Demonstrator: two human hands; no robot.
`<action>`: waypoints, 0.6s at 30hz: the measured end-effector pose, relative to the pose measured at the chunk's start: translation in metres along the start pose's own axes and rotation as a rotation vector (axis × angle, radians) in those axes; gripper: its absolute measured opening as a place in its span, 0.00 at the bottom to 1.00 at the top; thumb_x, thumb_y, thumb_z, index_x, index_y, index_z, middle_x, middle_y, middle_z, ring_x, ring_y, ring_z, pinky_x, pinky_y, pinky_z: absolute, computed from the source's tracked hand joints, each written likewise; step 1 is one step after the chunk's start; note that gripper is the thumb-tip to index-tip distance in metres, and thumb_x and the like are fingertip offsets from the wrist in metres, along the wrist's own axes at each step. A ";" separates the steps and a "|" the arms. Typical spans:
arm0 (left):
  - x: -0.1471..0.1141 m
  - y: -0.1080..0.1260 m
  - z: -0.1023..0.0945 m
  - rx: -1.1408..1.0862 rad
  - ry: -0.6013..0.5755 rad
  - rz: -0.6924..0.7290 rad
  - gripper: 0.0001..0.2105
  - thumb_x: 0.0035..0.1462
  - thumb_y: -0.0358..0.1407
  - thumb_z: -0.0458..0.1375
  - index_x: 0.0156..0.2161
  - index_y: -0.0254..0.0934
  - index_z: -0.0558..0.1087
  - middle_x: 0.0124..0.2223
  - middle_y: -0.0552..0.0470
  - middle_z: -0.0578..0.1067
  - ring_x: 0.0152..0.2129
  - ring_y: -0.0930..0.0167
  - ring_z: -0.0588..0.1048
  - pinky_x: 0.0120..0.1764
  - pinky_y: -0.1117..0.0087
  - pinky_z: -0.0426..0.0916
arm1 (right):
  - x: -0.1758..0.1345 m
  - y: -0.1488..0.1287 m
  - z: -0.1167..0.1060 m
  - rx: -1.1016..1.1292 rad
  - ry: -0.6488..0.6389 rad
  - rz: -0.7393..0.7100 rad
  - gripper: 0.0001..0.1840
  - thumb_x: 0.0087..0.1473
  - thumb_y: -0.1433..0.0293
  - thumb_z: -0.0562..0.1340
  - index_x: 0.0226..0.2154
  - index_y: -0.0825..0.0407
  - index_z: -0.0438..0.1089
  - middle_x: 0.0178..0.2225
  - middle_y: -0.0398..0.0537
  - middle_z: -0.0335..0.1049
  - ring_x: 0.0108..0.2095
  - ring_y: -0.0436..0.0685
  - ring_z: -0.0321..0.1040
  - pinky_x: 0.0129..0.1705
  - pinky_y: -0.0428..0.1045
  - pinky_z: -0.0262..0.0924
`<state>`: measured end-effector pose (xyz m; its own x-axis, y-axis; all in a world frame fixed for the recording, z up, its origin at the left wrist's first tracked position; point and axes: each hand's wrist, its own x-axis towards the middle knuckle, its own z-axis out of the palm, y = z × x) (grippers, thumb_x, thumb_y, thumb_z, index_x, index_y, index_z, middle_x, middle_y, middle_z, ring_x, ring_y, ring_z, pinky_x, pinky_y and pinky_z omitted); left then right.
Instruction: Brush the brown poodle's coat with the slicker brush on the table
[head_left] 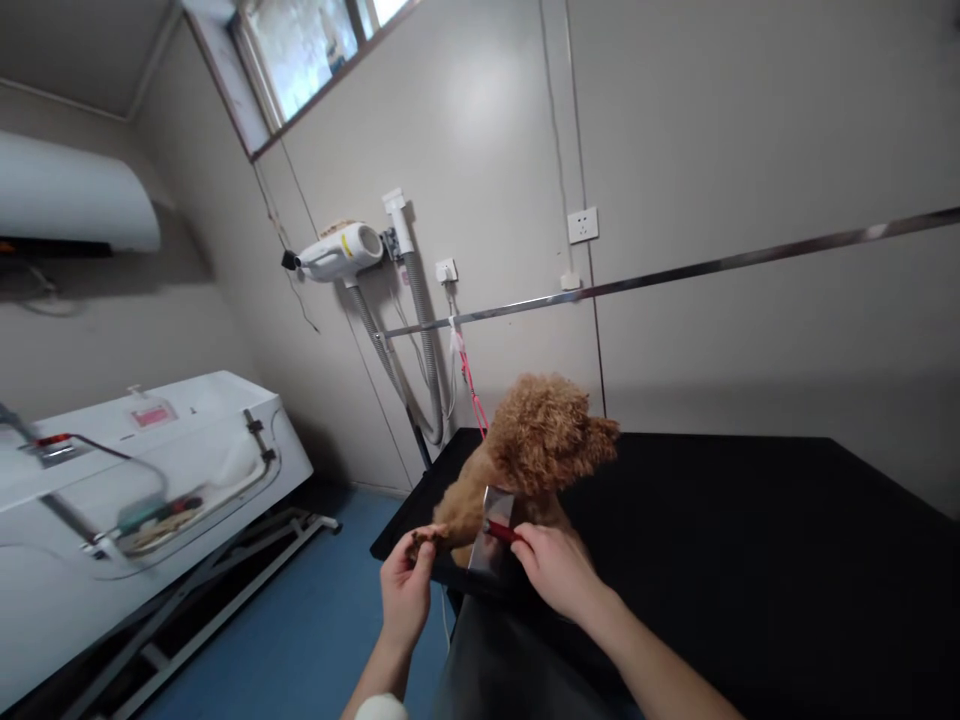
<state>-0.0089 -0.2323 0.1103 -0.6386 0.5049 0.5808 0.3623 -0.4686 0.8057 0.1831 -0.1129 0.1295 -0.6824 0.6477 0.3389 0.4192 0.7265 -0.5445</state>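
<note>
A curly brown dog is on the black grooming table, its head turned to the right. My left hand is closed around the dog's paw at the table's near left edge. In my right hand is a slicker brush with a red handle and a shiny flat head. The brush head is close beside the raised leg; whether its pins touch the fur I cannot tell. A pink lead runs from the metal bar down behind the dog.
A metal bar crosses above the table. A white dryer with grey hoses hangs on the wall. At left stands a white bathing tub on a metal frame, over blue floor. A water heater is at upper left.
</note>
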 end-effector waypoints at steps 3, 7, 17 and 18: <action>-0.007 -0.009 -0.002 0.024 -0.022 -0.004 0.09 0.53 0.40 0.61 0.34 0.34 0.74 0.37 0.47 0.78 0.38 0.68 0.76 0.43 0.69 0.71 | -0.008 -0.002 0.003 -0.023 0.020 -0.030 0.12 0.60 0.65 0.52 0.37 0.49 0.70 0.34 0.48 0.74 0.35 0.56 0.71 0.36 0.47 0.54; -0.013 -0.022 -0.005 -0.100 0.006 -0.058 0.09 0.54 0.39 0.60 0.36 0.35 0.72 0.39 0.48 0.77 0.22 0.76 0.71 0.26 0.76 0.68 | 0.002 0.010 0.011 0.032 -0.027 -0.157 0.12 0.59 0.66 0.53 0.39 0.48 0.72 0.37 0.46 0.73 0.39 0.54 0.69 0.40 0.46 0.55; -0.033 -0.033 0.001 -0.394 -0.091 -0.119 0.07 0.56 0.39 0.58 0.35 0.38 0.67 0.36 0.54 0.72 0.17 0.79 0.69 0.23 0.75 0.66 | 0.003 0.039 0.023 -0.103 -0.029 -0.251 0.12 0.59 0.65 0.55 0.40 0.45 0.73 0.36 0.45 0.72 0.39 0.54 0.67 0.43 0.48 0.56; -0.034 -0.030 0.003 -0.419 -0.087 -0.140 0.07 0.57 0.39 0.58 0.35 0.38 0.67 0.35 0.55 0.71 0.16 0.80 0.69 0.22 0.75 0.65 | 0.004 0.039 0.023 -0.139 -0.029 -0.210 0.12 0.59 0.66 0.55 0.39 0.46 0.74 0.35 0.46 0.72 0.39 0.55 0.67 0.43 0.49 0.56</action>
<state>0.0039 -0.2332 0.0664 -0.5958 0.6351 0.4916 -0.0410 -0.6354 0.7711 0.1832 -0.0870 0.0917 -0.7795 0.4735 0.4102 0.3429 0.8705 -0.3531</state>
